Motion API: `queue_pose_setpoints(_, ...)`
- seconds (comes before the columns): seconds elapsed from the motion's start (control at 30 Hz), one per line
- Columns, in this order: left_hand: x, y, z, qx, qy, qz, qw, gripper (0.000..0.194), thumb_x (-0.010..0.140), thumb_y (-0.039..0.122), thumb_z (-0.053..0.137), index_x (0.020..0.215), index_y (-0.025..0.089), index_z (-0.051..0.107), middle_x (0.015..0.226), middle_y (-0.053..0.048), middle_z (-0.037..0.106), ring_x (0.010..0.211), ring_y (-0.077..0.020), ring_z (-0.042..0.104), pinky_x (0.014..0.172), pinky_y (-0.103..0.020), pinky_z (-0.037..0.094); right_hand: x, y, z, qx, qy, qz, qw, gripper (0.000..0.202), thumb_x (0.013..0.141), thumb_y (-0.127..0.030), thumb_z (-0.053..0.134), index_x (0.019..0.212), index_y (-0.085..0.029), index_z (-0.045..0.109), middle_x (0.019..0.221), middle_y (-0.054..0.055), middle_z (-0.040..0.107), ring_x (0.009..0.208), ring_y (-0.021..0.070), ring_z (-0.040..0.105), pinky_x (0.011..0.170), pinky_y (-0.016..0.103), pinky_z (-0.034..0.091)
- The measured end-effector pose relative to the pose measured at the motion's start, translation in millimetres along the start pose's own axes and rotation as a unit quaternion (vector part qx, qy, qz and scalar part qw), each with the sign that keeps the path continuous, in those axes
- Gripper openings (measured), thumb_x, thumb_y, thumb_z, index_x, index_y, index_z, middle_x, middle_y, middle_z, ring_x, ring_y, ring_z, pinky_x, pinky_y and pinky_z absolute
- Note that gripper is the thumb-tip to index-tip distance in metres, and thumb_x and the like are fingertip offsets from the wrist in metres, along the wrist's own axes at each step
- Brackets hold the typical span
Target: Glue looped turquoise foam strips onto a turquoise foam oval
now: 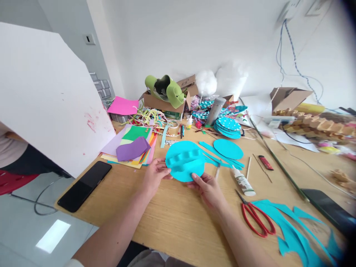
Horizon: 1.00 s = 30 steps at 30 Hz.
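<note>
Between my two hands I hold up a turquoise paper disc [180, 148] with a wavy folded strip of the same colour standing across its face. My left hand [158, 173] pinches the disc at its lower left edge. At the lower right edge, my right hand [204, 185] grips it with the thumb on the front. Just behind lie a flat turquoise oval [228, 149] and several thin turquoise strips [211, 158]. A white glue bottle [244, 181] rests on its side, right of my right hand. Red-handled scissors [256, 217] lie nearer to me.
A black phone [85, 185] lies at the table's left edge, by stacked coloured sheets [133, 146]. Turquoise scraps [297, 230] and a long green stick [278, 159] are at right. Behind stand a cardboard box [164, 105], a grey cylinder [216, 110] and dotted turquoise discs [228, 126].
</note>
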<state>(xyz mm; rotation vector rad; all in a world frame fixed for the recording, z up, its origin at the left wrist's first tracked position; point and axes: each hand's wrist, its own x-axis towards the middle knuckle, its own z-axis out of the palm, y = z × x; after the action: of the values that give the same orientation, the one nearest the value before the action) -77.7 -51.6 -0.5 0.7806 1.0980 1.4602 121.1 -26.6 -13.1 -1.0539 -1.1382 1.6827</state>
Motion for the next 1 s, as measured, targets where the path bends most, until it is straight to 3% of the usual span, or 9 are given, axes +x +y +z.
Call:
queue_pose_setpoints(0.27, -4.4, 0.5, 1.7, 0.067, -0.087, -0.039, 0.993, 0.037, 0.062, 0.041, 0.082, 0.082, 0.012, 0.070, 0.080, -0.007, 0.070, 0.073, -0.0177, 0.066, 0.055, -0.027, 0.058, 0.0, -0.8, -3.2, 0.033, 0.009, -0.015, 0.999, 0.040, 0.062, -0.048, 0.081, 0.085, -0.017, 0.071, 0.083, 0.008, 0.074, 0.073, 0.0228, 0.070, 0.064, 0.034, 0.058)
queue_pose_setpoints(0.57, -3.7, 2.4, 1.8, 0.047, -0.109, -0.076, 0.990, 0.050, 0.071, 0.060, 0.068, 0.078, 0.011, 0.067, 0.076, -0.012, 0.072, 0.072, -0.0246, 0.072, 0.047, -0.024, 0.054, -1.6, -3.5, -0.4, 0.077, -0.005, 0.000, 0.997, 0.031, 0.061, -0.042, 0.083, 0.078, -0.019, 0.071, 0.079, 0.006, 0.074, 0.071, 0.0211, 0.069, 0.063, 0.033, 0.058)
queue_pose_setpoints(0.8, -4.3, 0.7, 0.9, 0.082, -0.111, -0.058, 0.989, 0.042, 0.066, 0.047, 0.078, 0.086, 0.011, 0.069, 0.091, -0.013, 0.073, 0.078, -0.0236, 0.072, 0.049, -0.023, 0.054, -0.2, 0.2, -1.4, 0.079, -0.004, 0.003, 0.997, 0.031, 0.063, -0.042, 0.082, 0.080, -0.018, 0.072, 0.081, 0.007, 0.074, 0.075, 0.0232, 0.070, 0.065, 0.035, 0.059)
queue_pose_setpoints(1.0, -2.8, -2.4, -0.5, 0.100, -0.080, -0.050, 0.991, 0.043, 0.064, 0.047, 0.079, 0.085, 0.011, 0.070, 0.086, -0.010, 0.073, 0.074, -0.0205, 0.071, 0.048, -0.022, 0.054, -0.9, 1.3, 1.2, 0.108, -0.002, -0.002, 0.994, 0.028, 0.063, -0.036, 0.084, 0.080, -0.017, 0.074, 0.077, 0.006, 0.074, 0.064, 0.0175, 0.068, 0.055, 0.027, 0.057)
